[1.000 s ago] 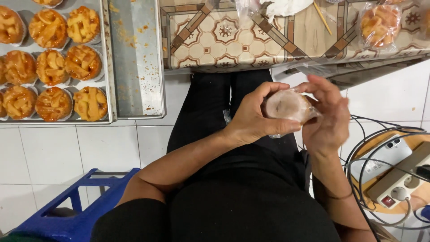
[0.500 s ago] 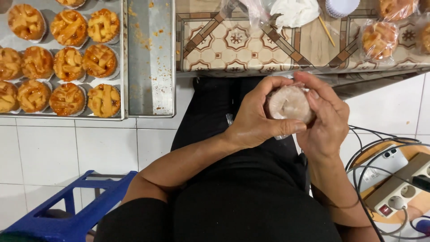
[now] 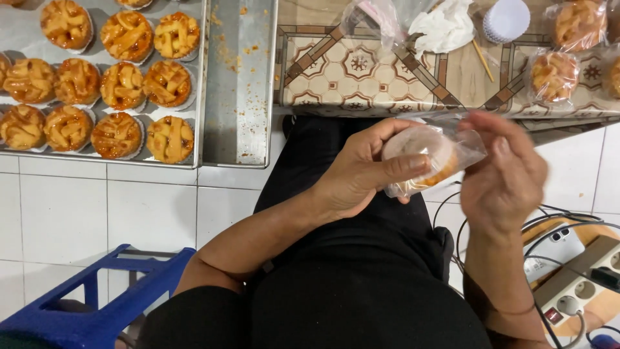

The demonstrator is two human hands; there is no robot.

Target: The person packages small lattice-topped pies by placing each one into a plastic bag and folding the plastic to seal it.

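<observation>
Bagged tart (image 3: 423, 158): partly hidden behind left hand (image 3: 361, 171) fingers.
Right hand (image 3: 507, 174): blurred — grip perhaps loose.
Baking tray (image 3: 236, 84): cut off at the top edge.

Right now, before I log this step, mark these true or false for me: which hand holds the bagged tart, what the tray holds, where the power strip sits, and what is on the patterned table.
1. The left hand grips the bagged tart. True.
2. The right hand rests flat on the patterned table. False: it is raised beside the bag, off the table.
3. The metal tray holds lattice-topped tarts. True.
4. The power strip lies on the tray. False: it sits low at the person's right, with cables around it.
5. Wrapped tarts lie on the patterned table. True.
</observation>
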